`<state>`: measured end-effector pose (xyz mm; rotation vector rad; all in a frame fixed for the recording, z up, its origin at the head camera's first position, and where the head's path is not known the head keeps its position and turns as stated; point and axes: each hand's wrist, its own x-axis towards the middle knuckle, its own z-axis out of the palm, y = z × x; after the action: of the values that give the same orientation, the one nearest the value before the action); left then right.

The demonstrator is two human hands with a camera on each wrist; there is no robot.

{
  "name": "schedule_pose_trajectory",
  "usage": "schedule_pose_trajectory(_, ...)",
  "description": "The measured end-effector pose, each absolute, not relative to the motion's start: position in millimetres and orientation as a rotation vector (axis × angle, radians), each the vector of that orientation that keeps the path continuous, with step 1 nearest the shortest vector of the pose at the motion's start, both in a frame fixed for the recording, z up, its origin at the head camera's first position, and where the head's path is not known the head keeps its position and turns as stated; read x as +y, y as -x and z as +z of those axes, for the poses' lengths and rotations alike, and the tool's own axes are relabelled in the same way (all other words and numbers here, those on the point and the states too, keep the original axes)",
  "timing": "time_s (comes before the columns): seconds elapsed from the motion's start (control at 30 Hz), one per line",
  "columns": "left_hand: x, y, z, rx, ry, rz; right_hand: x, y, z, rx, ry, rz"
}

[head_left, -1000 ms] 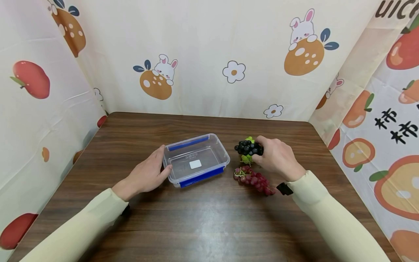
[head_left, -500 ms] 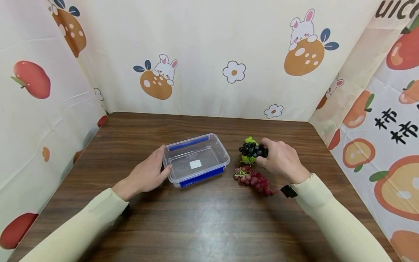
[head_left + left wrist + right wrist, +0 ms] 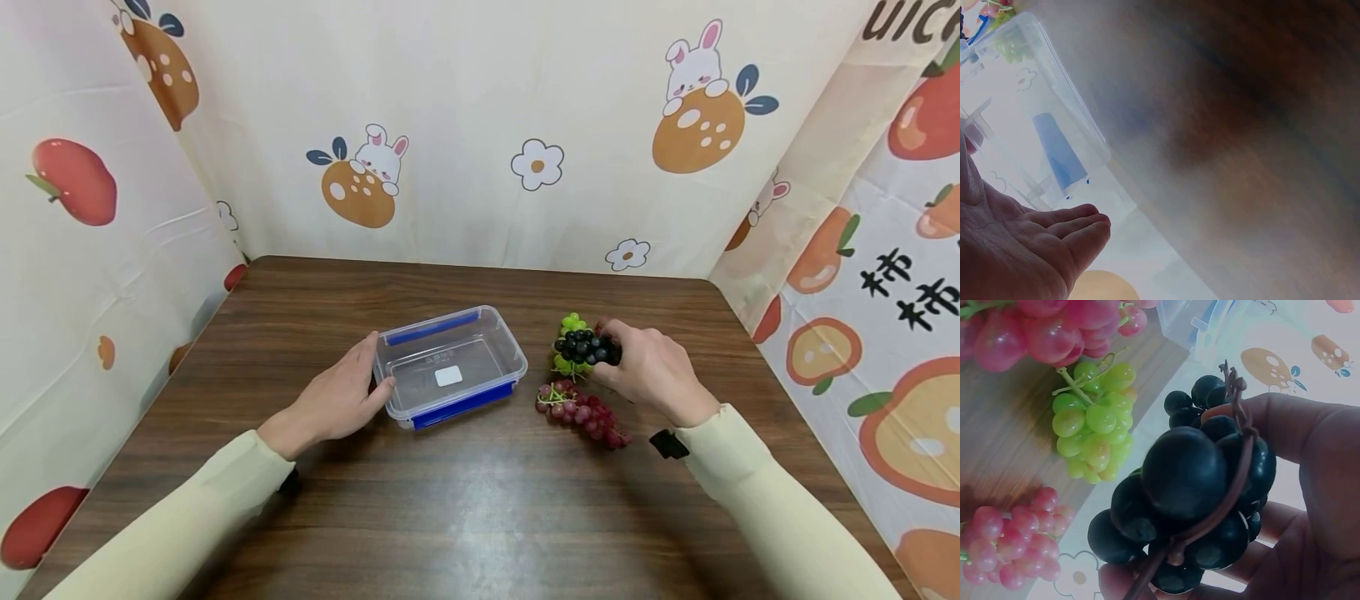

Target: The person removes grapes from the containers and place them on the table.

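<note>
My right hand [image 3: 652,367] grips a bunch of black grapes [image 3: 585,347] above the table. In the right wrist view, fingers curl round the black grapes [image 3: 1184,472] and their brown stem faces the camera. A bunch of green grapes [image 3: 573,321] lies beneath, partly covered by the black ones. My left hand [image 3: 333,390] touches the left end of a clear plastic container [image 3: 450,367] with blue side clips, its fingers straight. From the left wrist view, the left hand [image 3: 1029,244] appears flat beside the container wall [image 3: 1066,87].
Nearer me than the green grapes lies a bunch of red grapes [image 3: 581,412]. Another red bunch [image 3: 1016,540] shows in the right wrist view, mostly hidden from the head view. Printed curtains [image 3: 465,100] enclose the brown wooden table [image 3: 465,508] behind and at both sides.
My right hand has shifted a little to the right with the black grapes, uncovering more of the green bunch's left side. The left hand and the container have stayed put.
</note>
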<state>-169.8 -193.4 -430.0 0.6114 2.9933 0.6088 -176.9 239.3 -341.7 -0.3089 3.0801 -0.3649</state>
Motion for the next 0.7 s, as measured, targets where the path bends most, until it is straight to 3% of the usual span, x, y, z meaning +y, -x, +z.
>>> schedule_pose_trajectory(0.7, -194, 171, -430, 2.993, -0.613, 0.611, 251, 169, -345, 3.059, 0.265, -0.349)
